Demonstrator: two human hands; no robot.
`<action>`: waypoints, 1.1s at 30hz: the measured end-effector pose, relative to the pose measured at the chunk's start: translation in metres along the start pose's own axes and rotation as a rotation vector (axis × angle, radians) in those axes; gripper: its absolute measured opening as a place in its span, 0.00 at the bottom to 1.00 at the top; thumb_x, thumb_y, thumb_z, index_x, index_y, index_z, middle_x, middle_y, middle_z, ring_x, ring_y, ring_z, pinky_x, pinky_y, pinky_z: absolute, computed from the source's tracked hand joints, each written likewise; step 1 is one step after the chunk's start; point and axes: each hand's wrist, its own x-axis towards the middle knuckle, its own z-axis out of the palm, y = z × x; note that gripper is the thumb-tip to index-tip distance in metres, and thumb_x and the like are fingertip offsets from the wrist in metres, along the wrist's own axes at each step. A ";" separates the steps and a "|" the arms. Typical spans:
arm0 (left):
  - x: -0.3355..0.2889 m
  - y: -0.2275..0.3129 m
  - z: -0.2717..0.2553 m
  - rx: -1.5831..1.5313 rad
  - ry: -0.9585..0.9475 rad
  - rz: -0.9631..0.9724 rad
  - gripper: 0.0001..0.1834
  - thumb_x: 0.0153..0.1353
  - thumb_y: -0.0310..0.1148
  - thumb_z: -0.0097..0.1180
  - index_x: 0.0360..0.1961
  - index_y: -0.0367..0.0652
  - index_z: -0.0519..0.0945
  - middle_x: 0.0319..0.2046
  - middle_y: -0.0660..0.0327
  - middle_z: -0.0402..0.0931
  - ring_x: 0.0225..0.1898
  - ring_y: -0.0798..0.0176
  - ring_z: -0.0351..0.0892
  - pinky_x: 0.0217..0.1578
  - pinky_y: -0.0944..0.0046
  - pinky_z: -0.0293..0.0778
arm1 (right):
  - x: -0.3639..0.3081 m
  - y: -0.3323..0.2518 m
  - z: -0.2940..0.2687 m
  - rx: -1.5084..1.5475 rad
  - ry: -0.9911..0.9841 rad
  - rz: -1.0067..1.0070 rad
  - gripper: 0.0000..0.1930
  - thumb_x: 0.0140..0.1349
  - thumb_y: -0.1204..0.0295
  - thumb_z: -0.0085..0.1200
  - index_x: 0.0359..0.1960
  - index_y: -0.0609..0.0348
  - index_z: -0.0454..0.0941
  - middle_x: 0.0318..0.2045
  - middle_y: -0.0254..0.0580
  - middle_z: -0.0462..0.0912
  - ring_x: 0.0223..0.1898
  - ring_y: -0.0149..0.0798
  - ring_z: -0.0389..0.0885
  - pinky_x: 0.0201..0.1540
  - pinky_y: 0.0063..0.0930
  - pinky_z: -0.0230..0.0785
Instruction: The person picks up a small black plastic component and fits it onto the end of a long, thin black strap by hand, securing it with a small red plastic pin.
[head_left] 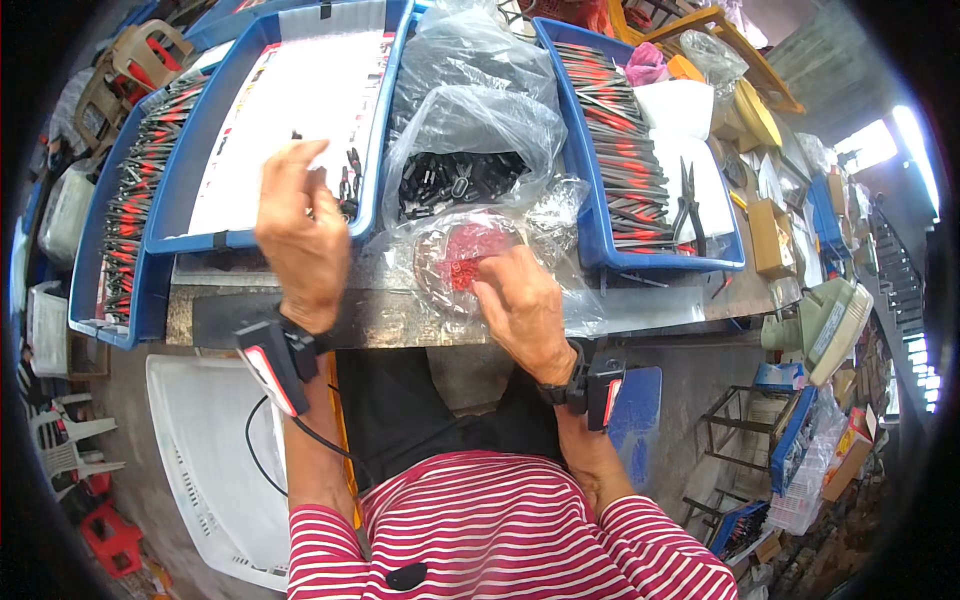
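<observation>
My left hand (pixel 300 225) is over the near right corner of a blue tray (pixel 160 240) lined with white paper. Its fingers are curled together and slightly blurred; a small dark bit shows between them, too unclear to name. Several small black parts (pixel 350 185) lie in the tray beside that hand. With fingertips bent down, my right hand (pixel 525 305) reaches into a round, plastic-lined container (pixel 432 285) of small red pieces (pixel 462 273). The fingers are closed, and whatever they pinch is hidden. Behind the container, a clear plastic bag (pixel 480 110) lies open on many black parts (pixel 460 180).
A blue tray of red-and-black handled tools (pixel 620 150) stands at right, with pliers (pixel 688 210) on its white paper. Another tray of similar tools (pixel 150 180) is far left. The table's front edge (pixel 400 325) runs before me. A white basket (pixel 210 470) sits below left.
</observation>
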 end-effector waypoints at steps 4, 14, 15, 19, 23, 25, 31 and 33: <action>-0.012 0.030 0.024 -0.306 -0.338 0.050 0.11 0.49 0.15 0.47 0.35 0.34 0.75 0.31 0.50 0.75 0.32 0.53 0.77 0.33 0.62 0.73 | -0.001 -0.001 0.008 -0.143 -0.041 -0.053 0.06 0.48 0.79 0.52 0.28 0.60 0.68 0.26 0.46 0.67 0.30 0.47 0.72 0.30 0.37 0.65; -0.025 0.023 0.089 0.114 -0.651 -0.127 0.10 0.50 0.27 0.55 0.35 0.37 0.74 0.36 0.52 0.73 0.36 0.46 0.74 0.36 0.54 0.71 | 0.000 -0.001 0.011 -0.181 0.022 -0.050 0.08 0.48 0.81 0.53 0.30 0.60 0.70 0.25 0.46 0.68 0.26 0.48 0.71 0.29 0.37 0.64; -0.028 0.021 0.090 0.112 -0.621 -0.117 0.10 0.50 0.27 0.55 0.35 0.37 0.73 0.35 0.52 0.73 0.36 0.47 0.75 0.35 0.54 0.71 | -0.001 -0.001 0.012 -0.211 0.009 -0.055 0.08 0.48 0.81 0.52 0.30 0.60 0.70 0.25 0.46 0.68 0.26 0.48 0.71 0.29 0.37 0.64; -0.035 0.019 0.087 -0.013 -0.401 -0.154 0.10 0.50 0.27 0.56 0.35 0.38 0.73 0.34 0.53 0.72 0.33 0.47 0.75 0.34 0.54 0.71 | -0.003 -0.002 0.013 -0.213 -0.019 -0.059 0.08 0.46 0.81 0.50 0.30 0.62 0.67 0.26 0.46 0.66 0.30 0.47 0.72 0.30 0.36 0.66; -0.034 0.025 0.070 -0.250 -0.206 -0.029 0.10 0.51 0.22 0.55 0.35 0.35 0.70 0.30 0.52 0.72 0.27 0.54 0.74 0.28 0.61 0.70 | -0.002 -0.002 0.015 -0.165 0.066 -0.033 0.07 0.49 0.81 0.52 0.30 0.60 0.69 0.25 0.47 0.68 0.26 0.49 0.71 0.28 0.38 0.63; -0.040 0.027 0.059 -0.298 -0.124 -0.009 0.10 0.53 0.21 0.55 0.37 0.35 0.71 0.27 0.56 0.72 0.24 0.64 0.72 0.25 0.67 0.69 | -0.003 -0.003 0.014 -0.144 0.080 -0.034 0.07 0.49 0.81 0.52 0.30 0.60 0.69 0.25 0.46 0.68 0.26 0.48 0.71 0.28 0.37 0.63; -0.055 0.045 0.027 -0.596 -0.220 -0.319 0.12 0.53 0.22 0.57 0.39 0.36 0.71 0.29 0.61 0.75 0.28 0.73 0.73 0.29 0.74 0.70 | 0.001 -0.004 0.013 -0.157 0.049 0.027 0.04 0.51 0.80 0.50 0.27 0.61 0.69 0.23 0.46 0.69 0.26 0.50 0.71 0.28 0.38 0.63; -0.064 0.049 0.024 -0.673 -0.215 -0.385 0.11 0.54 0.23 0.56 0.39 0.36 0.71 0.29 0.63 0.76 0.28 0.74 0.73 0.28 0.76 0.68 | 0.001 -0.003 0.012 -0.146 0.062 0.034 0.03 0.51 0.81 0.50 0.27 0.62 0.69 0.23 0.47 0.69 0.25 0.50 0.72 0.27 0.38 0.63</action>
